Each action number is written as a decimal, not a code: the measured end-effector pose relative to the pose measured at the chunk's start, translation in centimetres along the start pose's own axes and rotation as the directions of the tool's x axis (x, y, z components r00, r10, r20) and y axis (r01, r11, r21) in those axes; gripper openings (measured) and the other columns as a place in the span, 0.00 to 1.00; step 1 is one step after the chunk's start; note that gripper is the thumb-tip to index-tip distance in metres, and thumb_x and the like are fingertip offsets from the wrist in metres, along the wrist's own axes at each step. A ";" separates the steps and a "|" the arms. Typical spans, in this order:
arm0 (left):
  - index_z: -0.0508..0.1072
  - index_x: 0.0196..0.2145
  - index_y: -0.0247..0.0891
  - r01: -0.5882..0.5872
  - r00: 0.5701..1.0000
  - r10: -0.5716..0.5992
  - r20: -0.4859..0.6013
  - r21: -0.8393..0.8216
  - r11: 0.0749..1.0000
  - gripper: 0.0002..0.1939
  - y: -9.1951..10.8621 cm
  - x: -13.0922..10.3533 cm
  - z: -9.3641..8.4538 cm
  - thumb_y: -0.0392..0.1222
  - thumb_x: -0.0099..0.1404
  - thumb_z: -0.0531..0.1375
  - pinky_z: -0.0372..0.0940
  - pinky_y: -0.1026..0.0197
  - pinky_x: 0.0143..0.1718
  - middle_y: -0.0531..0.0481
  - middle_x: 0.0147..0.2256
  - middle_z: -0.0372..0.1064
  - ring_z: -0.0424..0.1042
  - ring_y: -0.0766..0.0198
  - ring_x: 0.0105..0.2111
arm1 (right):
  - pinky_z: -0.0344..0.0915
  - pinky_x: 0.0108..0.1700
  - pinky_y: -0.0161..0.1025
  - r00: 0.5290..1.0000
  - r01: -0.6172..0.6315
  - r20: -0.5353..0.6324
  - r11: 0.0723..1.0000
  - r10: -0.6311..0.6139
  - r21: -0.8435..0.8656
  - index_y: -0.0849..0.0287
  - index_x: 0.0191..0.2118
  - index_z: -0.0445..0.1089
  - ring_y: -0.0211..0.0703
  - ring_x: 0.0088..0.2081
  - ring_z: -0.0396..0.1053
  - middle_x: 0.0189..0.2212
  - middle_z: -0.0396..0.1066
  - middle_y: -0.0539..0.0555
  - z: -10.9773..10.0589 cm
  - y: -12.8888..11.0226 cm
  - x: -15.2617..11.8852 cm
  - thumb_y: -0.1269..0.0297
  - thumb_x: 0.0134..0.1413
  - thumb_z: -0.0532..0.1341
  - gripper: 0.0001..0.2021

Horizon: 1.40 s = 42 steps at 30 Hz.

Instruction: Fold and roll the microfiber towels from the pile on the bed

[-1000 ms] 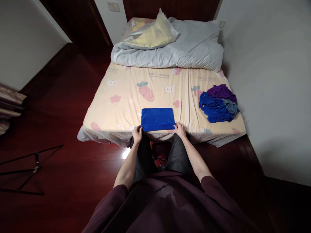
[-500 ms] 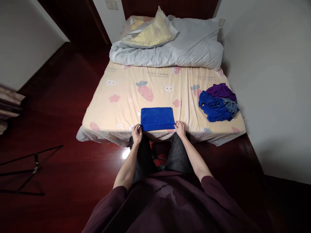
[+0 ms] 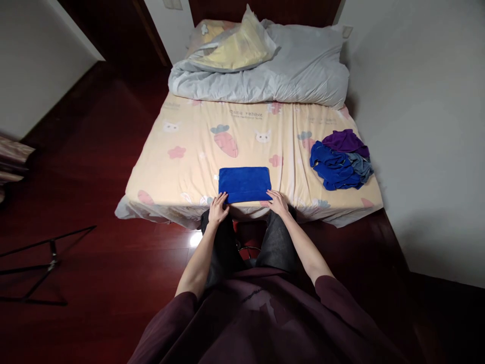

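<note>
Dim grey walls (image 3: pixel 417 126), a glossy dark-red floor (image 3: pixel 113 177) (one bright reflection (image 3: pixel 195 238)), a dark headboard (image 3: pixel 265 11).

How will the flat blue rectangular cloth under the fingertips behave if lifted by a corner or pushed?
The flat blue rectangular cloth would probably droop and fall open, since it looks like soft fabric, seemingly folded along its near edge. Pushed, it may slide or ruck up rather than roll, lying flat on the cream patterned sheet.

Left hand (image 3: pixel 219 209) and right hand (image 3: pixel 278 203) laid over the near corners of a folded blue cloth (image 3: pixel 245 183), patterned bedsheet (image 3: pixel 178 174) beneath, crumpled cloth heap (image 3: pixel 335 171) right of the grip, grey quilt (image 3: pixel 303 73) and yellow pillow (image 3: pixel 237 53) well beyond it
</note>
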State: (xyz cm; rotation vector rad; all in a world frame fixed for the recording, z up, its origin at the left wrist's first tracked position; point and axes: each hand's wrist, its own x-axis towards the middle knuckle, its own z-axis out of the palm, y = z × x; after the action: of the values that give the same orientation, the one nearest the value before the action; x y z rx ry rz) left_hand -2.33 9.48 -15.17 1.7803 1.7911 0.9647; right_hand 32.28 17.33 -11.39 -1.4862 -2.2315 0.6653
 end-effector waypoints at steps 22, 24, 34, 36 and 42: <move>0.78 0.58 0.39 0.072 0.988 -0.084 -0.126 -0.102 0.992 0.32 -0.4 -0.1 -0.2 0.28 0.58 0.52 0.62 0.39 0.71 0.40 0.60 0.75 0.72 0.50 0.64 | 0.64 0.70 0.48 0.992 -0.095 -0.080 0.992 0.101 0.078 0.59 0.56 0.79 0.48 0.61 0.72 0.55 0.77 0.60 -0.2 -0.3 0.1 0.80 0.59 0.55 0.24; 0.78 0.57 0.40 0.084 0.987 -0.097 -0.128 -0.104 0.991 0.30 -0.3 -0.6 -0.5 0.30 0.60 0.53 0.64 0.39 0.69 0.41 0.57 0.77 0.74 0.49 0.61 | 0.66 0.69 0.47 0.989 -0.107 -0.093 0.990 0.116 0.092 0.58 0.55 0.79 0.48 0.59 0.73 0.54 0.77 0.60 -0.4 -0.3 -0.2 0.77 0.60 0.56 0.22; 0.74 0.57 0.39 0.248 0.942 -0.272 -0.197 -0.138 0.959 0.20 -1.1 -1.5 -0.8 0.52 0.75 0.57 0.73 0.52 0.48 0.40 0.45 0.79 0.76 0.56 0.35 | 0.75 0.55 0.47 0.970 -0.200 -0.093 0.952 0.226 0.230 0.54 0.55 0.77 0.50 0.47 0.79 0.46 0.81 0.57 0.0 0.4 0.0 0.58 0.66 0.63 0.15; 0.75 0.56 0.39 0.261 0.934 -0.284 -0.216 -0.128 0.957 0.20 -1.2 -1.2 -0.6 0.53 0.75 0.57 0.73 0.52 0.48 0.40 0.44 0.79 0.77 0.56 0.35 | 0.74 0.55 0.46 0.974 -0.167 -0.106 0.952 0.200 0.258 0.55 0.55 0.77 0.49 0.45 0.79 0.46 0.81 0.57 0.1 0.5 0.2 0.58 0.64 0.65 0.17; 0.76 0.55 0.37 0.278 0.918 -0.310 -0.246 -0.154 0.948 0.22 -1.8 -0.3 -0.2 0.55 0.75 0.57 0.73 0.51 0.51 0.38 0.47 0.79 0.79 0.51 0.44 | 0.76 0.46 0.43 0.964 -0.241 -0.036 0.922 0.264 0.303 0.58 0.55 0.78 0.47 0.36 0.77 0.39 0.82 0.56 0.7 1.2 0.9 0.59 0.57 0.68 0.20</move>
State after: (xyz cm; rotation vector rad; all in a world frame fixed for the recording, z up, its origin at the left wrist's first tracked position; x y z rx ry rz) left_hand -3.67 9.26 -16.36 1.3079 2.0466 1.1983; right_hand 32.48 18.40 -12.63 -1.6243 -1.8019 0.9590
